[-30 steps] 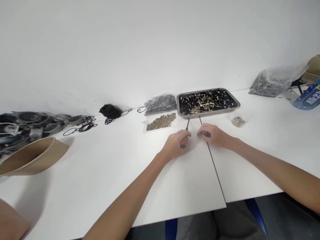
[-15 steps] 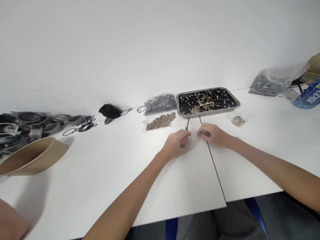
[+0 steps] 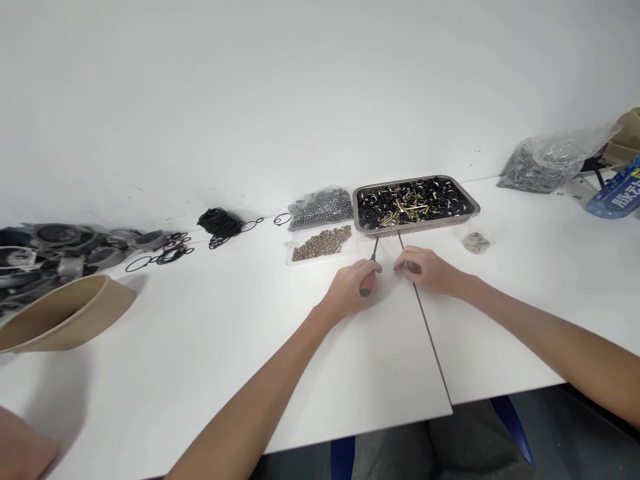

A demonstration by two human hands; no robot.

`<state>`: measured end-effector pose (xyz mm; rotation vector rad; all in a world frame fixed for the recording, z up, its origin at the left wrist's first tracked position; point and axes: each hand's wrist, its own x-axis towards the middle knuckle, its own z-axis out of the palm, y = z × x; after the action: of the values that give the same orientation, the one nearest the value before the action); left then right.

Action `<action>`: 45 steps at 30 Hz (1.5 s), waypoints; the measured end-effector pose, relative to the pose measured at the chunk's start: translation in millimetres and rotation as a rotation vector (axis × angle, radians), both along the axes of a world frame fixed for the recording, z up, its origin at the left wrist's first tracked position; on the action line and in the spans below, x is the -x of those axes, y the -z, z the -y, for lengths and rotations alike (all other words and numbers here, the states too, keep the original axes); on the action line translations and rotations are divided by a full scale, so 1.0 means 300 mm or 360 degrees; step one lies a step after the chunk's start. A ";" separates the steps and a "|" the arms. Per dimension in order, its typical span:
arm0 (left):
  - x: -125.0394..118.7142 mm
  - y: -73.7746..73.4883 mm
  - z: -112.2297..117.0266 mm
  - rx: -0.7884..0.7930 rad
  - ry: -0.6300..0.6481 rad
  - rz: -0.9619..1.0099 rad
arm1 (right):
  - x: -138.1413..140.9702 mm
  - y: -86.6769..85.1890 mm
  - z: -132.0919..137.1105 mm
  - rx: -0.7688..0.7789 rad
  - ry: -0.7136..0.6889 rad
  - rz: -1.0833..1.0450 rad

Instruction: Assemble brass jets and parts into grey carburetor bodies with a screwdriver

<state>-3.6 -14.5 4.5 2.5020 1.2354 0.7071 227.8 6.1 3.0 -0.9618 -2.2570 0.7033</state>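
Observation:
My left hand (image 3: 350, 285) is closed around a screwdriver (image 3: 367, 283) with a red handle and a dark end. Its thin shaft points away toward the metal tray (image 3: 367, 231), which is heaped with small black parts and brass-coloured pieces. To the right, my right hand (image 3: 425, 269) rests on the table with its fingers curled in; whatever they hold, if anything, is hidden. Just beyond my left hand lies a shallow clear tray (image 3: 353, 248) of small brass-coloured pieces. Behind that is a clear bag (image 3: 323, 207) of dark round beads or balls.
Black rubber rings (image 3: 220, 223) and a pile of grey ring-shaped parts (image 3: 70, 247) lie left, by a tan container (image 3: 100, 303). A small clear bag (image 3: 477, 243), a bag of grey parts (image 3: 540, 163) and a blue packet (image 3: 615, 197) are right. A seam (image 3: 433, 340) crosses the white table.
Both hands and the screwdriver look the same. At the lower left edge, a blurred skin-coloured shape has shifted slightly.

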 end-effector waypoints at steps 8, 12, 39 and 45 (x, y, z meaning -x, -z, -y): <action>-0.002 -0.005 0.001 0.0004 0.0006 -0.0014 | 0.003 -0.006 0.002 0.0002 0.0004 0.0011; -0.004 -0.006 0.000 -0.0014 0.0005 -0.0018 | 0.003 -0.005 0.003 -0.0005 -0.0002 0.0004; -0.002 -0.007 0.001 -0.0026 0.0015 -0.0006 | -0.003 -0.005 -0.002 -0.0032 0.0007 -0.0011; -0.003 -0.004 0.000 -0.0042 0.0010 -0.0005 | -0.003 -0.004 -0.002 -0.0026 0.0010 -0.0006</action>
<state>-2.8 -14.5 5.8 2.5280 1.2268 0.7232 228.8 6.7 4.2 -0.9588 -2.2519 0.6823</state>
